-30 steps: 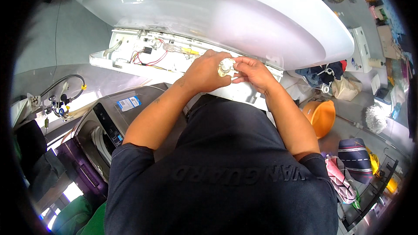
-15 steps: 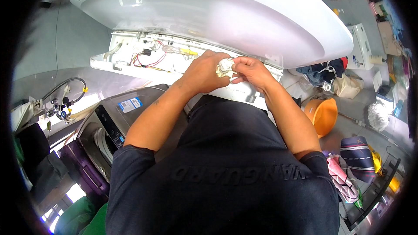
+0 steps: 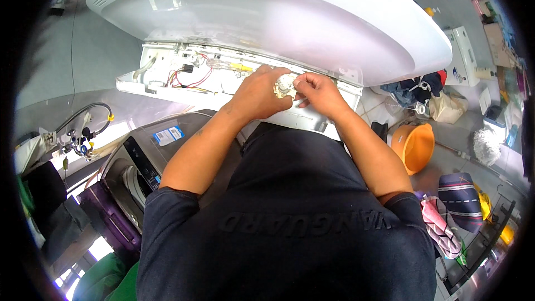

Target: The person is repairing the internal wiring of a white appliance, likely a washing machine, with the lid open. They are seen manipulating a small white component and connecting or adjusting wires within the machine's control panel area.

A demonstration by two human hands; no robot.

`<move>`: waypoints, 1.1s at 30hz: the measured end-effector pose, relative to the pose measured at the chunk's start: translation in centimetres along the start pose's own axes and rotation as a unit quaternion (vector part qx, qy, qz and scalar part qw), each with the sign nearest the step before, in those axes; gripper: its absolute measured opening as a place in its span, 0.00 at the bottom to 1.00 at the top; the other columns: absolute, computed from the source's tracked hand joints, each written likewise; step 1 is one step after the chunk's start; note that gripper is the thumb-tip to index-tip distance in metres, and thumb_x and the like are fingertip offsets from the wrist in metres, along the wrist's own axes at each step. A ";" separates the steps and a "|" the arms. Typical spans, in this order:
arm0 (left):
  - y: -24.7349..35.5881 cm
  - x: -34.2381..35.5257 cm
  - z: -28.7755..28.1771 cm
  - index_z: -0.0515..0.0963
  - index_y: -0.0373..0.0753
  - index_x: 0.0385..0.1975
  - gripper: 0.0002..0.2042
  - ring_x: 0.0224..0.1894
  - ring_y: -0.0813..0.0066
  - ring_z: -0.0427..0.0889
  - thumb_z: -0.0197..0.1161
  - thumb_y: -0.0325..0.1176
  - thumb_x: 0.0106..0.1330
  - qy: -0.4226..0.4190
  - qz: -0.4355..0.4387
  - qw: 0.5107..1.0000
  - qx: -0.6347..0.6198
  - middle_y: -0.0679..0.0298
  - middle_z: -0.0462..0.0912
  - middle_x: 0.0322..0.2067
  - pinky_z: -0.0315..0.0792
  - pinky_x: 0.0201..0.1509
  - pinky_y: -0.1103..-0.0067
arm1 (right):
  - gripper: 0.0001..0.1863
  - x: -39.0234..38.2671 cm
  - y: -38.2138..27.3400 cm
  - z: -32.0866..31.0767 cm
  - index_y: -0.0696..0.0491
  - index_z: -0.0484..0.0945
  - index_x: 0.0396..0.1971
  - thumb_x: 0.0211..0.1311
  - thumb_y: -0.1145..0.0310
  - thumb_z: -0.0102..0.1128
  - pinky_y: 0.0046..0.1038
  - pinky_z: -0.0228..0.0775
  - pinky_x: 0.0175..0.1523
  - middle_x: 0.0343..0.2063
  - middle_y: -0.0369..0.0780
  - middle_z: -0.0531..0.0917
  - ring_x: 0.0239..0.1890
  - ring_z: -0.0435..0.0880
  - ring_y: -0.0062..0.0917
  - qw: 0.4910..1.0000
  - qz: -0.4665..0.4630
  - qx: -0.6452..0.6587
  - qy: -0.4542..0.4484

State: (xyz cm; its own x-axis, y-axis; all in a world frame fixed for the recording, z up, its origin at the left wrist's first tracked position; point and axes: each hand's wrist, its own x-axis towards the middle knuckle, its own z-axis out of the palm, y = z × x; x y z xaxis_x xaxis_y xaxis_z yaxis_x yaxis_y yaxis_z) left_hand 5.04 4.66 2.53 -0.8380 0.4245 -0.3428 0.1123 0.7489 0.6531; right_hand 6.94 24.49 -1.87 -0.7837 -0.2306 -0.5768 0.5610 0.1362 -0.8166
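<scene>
A round, off-white plastic part (image 3: pixel 285 83) with a ridged face is held above the opened white panel housing (image 3: pixel 125 82). My left hand (image 3: pixel 259 93) wraps around its left side, thumb at the lower edge and fingers behind. At its right edge, the fingertips of my right hand (image 3: pixel 320 96) are pinched together against the part. My fingers hide exactly what they grip there. Left of my hands, thin red and dark wires (image 3: pixel 192 82) and a yellow-ended piece (image 3: pixel 241 67) lie inside the housing.
A large, glossy white curved lid (image 3: pixel 267 17) rises behind the housing. To the left stand a grey front-loading washer (image 3: pixel 146 161) and a black hose (image 3: pixel 92 105) on the wall. An orange bucket (image 3: pixel 412 147) and a pile of clothes (image 3: pixel 409 92) are at the right.
The round part and both hands have shifted very slightly left. My right fingertips have moved a little along the part's edge; both hands keep their hold.
</scene>
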 end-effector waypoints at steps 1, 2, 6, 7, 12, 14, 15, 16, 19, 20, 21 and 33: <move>0.1 0.0 -0.1 0.76 0.42 0.61 0.32 0.56 0.49 0.78 0.71 0.41 0.53 -0.002 -0.001 1.000 0.001 0.48 0.76 0.55 0.74 0.60 0.66 | 0.13 0.0 0.0 0.0 0.58 0.81 0.42 0.70 0.63 0.60 0.23 0.83 0.36 0.35 0.39 0.85 0.36 0.86 0.20 1.000 0.001 -0.002 0.002; 0.2 0.0 -0.2 0.76 0.41 0.60 0.32 0.56 0.49 0.78 0.71 0.41 0.53 -0.003 -0.003 1.000 0.002 0.48 0.76 0.55 0.74 0.60 0.65 | 0.12 0.0 -0.1 0.0 0.58 0.81 0.42 0.70 0.64 0.60 0.23 0.83 0.36 0.35 0.38 0.85 0.36 0.86 0.20 1.000 0.002 -0.004 0.003; 0.2 0.0 -0.1 0.76 0.41 0.60 0.31 0.56 0.49 0.78 0.71 0.41 0.53 0.000 -0.002 1.000 -0.006 0.48 0.77 0.55 0.74 0.60 0.65 | 0.14 0.0 -0.4 -0.2 0.58 0.79 0.46 0.70 0.63 0.60 0.25 0.81 0.40 0.37 0.37 0.84 0.38 0.85 0.20 1.000 0.011 0.003 -0.017; 0.2 0.0 -0.1 0.76 0.41 0.60 0.31 0.56 0.49 0.78 0.71 0.41 0.53 0.000 -0.001 1.000 -0.007 0.48 0.77 0.55 0.74 0.60 0.65 | 0.14 0.1 -0.3 -0.3 0.59 0.79 0.46 0.70 0.64 0.60 0.25 0.81 0.40 0.37 0.38 0.84 0.38 0.85 0.20 1.000 0.009 0.005 -0.019; 0.4 0.0 -0.3 0.77 0.41 0.59 0.31 0.56 0.49 0.78 0.71 0.41 0.52 0.000 0.001 1.000 -0.004 0.47 0.77 0.54 0.74 0.60 0.65 | 0.12 0.3 0.1 -0.2 0.59 0.80 0.42 0.69 0.65 0.61 0.23 0.82 0.36 0.34 0.39 0.85 0.35 0.86 0.20 1.000 -0.004 0.012 0.000; 0.4 -0.1 -0.3 0.77 0.41 0.59 0.31 0.56 0.49 0.78 0.71 0.40 0.53 0.001 0.004 1.000 -0.003 0.47 0.77 0.54 0.74 0.60 0.65 | 0.12 0.3 0.1 -0.1 0.59 0.80 0.42 0.69 0.65 0.61 0.23 0.82 0.36 0.34 0.39 0.84 0.34 0.86 0.20 1.000 -0.002 0.009 0.005; 0.4 -0.1 -0.2 0.76 0.41 0.60 0.31 0.56 0.49 0.78 0.71 0.40 0.53 0.001 0.006 1.000 -0.003 0.47 0.77 0.54 0.74 0.60 0.65 | 0.12 0.3 0.1 -0.1 0.59 0.80 0.41 0.69 0.65 0.61 0.23 0.82 0.36 0.34 0.39 0.84 0.34 0.86 0.20 1.000 -0.002 0.005 0.004; 0.3 -0.1 -0.2 0.76 0.41 0.60 0.31 0.56 0.49 0.78 0.71 0.40 0.53 0.003 0.007 1.000 -0.001 0.47 0.77 0.54 0.74 0.60 0.65 | 0.12 0.3 0.1 -0.1 0.59 0.80 0.41 0.69 0.65 0.61 0.23 0.82 0.36 0.33 0.39 0.84 0.34 0.86 0.20 1.000 -0.002 0.001 0.004; 0.2 -0.1 -0.1 0.76 0.41 0.60 0.31 0.56 0.49 0.78 0.71 0.40 0.53 0.006 0.009 1.000 0.002 0.47 0.77 0.54 0.74 0.60 0.66 | 0.12 0.2 0.0 0.0 0.58 0.79 0.41 0.71 0.63 0.59 0.24 0.81 0.38 0.34 0.38 0.84 0.35 0.85 0.20 1.000 0.001 -0.011 0.000; 0.3 -0.1 -0.1 0.76 0.41 0.60 0.31 0.56 0.49 0.78 0.71 0.40 0.53 0.005 0.009 1.000 0.001 0.47 0.77 0.54 0.74 0.60 0.66 | 0.12 0.2 -0.1 0.0 0.57 0.79 0.41 0.72 0.62 0.58 0.25 0.81 0.39 0.34 0.38 0.83 0.36 0.84 0.19 1.000 0.002 -0.015 -0.002; 0.3 -0.1 -0.2 0.76 0.41 0.60 0.31 0.56 0.49 0.78 0.71 0.40 0.53 0.004 0.008 1.000 0.001 0.47 0.77 0.54 0.74 0.60 0.65 | 0.12 0.2 -0.2 0.0 0.57 0.78 0.41 0.72 0.62 0.58 0.25 0.81 0.39 0.34 0.38 0.83 0.35 0.84 0.19 1.000 0.003 -0.015 0.000; 0.3 0.0 -0.1 0.76 0.41 0.60 0.30 0.56 0.49 0.78 0.70 0.40 0.53 0.007 0.017 1.000 -0.004 0.47 0.77 0.54 0.74 0.60 0.66 | 0.12 -0.1 -0.8 0.1 0.57 0.78 0.41 0.72 0.62 0.58 0.25 0.81 0.40 0.34 0.37 0.83 0.36 0.83 0.19 0.999 0.006 -0.032 0.001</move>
State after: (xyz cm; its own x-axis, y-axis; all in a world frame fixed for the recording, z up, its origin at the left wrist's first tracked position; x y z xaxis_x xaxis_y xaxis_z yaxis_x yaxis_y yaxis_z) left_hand 5.02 4.78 2.78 -0.8413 0.4425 -0.3104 0.1368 0.7299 0.6697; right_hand 6.60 24.33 -1.18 -0.7775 -0.2258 -0.5869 0.5528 0.1996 -0.8091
